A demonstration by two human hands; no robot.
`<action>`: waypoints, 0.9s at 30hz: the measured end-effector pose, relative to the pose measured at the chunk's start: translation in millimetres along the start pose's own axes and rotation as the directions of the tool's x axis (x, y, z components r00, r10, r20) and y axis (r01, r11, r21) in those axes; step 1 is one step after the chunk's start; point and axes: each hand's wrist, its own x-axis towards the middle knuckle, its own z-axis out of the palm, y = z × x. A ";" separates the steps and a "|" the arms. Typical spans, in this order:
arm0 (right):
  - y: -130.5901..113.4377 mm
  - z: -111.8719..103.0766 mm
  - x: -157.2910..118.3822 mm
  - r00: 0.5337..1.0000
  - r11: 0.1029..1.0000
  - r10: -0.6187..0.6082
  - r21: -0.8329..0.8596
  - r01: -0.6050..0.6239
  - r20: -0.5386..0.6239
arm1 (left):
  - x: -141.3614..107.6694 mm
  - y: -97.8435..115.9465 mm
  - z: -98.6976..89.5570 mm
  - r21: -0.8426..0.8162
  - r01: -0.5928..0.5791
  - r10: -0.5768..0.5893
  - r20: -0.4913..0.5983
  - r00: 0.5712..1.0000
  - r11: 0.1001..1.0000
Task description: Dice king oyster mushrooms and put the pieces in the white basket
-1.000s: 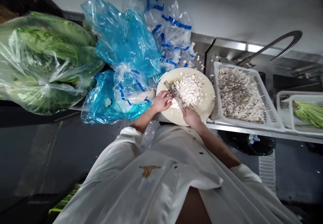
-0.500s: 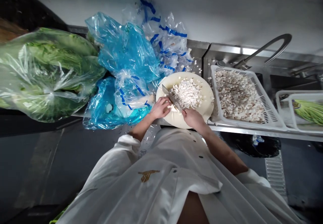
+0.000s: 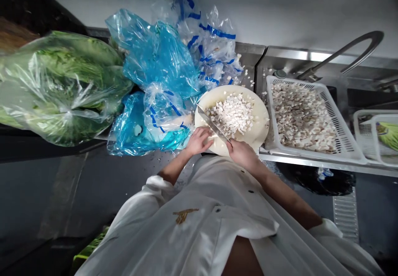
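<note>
A round cream chopping board [image 3: 260, 133] carries a heap of small white diced pieces [image 3: 234, 112], seemingly chopped mushroom. My right hand [image 3: 244, 155] is closed around the handle of a kitchen knife [image 3: 215, 126], whose blade slants up and left across the board at the left side of the heap. Just left of the blade, my left hand [image 3: 199, 140] rests at the board's near left edge. Its fingers are bent and close together, with the thumb near them; whatever lies under them is hidden.
On the right stands a white perforated basket [image 3: 350, 143] of chopped pieces, with a curved faucet [image 3: 362, 46] behind it. Blue plastic bags [image 3: 161, 60] and a clear bag of leafy greens [image 3: 65, 89] crowd the left. Another white basket [image 3: 363, 137] is at far right.
My left hand has drawn slightly back from the knife blade, and more of the blade shows. The whole view has shifted a little, moving the counter things right.
</note>
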 end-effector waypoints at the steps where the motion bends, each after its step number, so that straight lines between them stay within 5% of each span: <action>1: 1.3 2.6 -0.5 1.000 1.000 0.004 -0.006 -0.004 0.023 | -3.5 5.2 3.8 0.009 0.016 -0.016 -0.007 1.000 1.000; 10: 23.1 0.9 3.2 0.994 0.992 -0.099 -0.075 0.102 0.038 | -19.5 29.0 22.9 0.026 0.095 -0.095 -0.014 0.995 0.995; 15: 31.0 -1.0 2.1 0.977 0.984 -0.153 -0.070 0.165 0.151 | -26.3 37.8 30.7 0.031 0.083 -0.082 -0.022 0.996 0.996; 27: 58.4 1.7 1.4 0.941 0.950 -0.310 0.010 0.311 0.136 | -43.3 49.4 38.2 0.100 0.100 -0.091 -0.094 0.991 0.990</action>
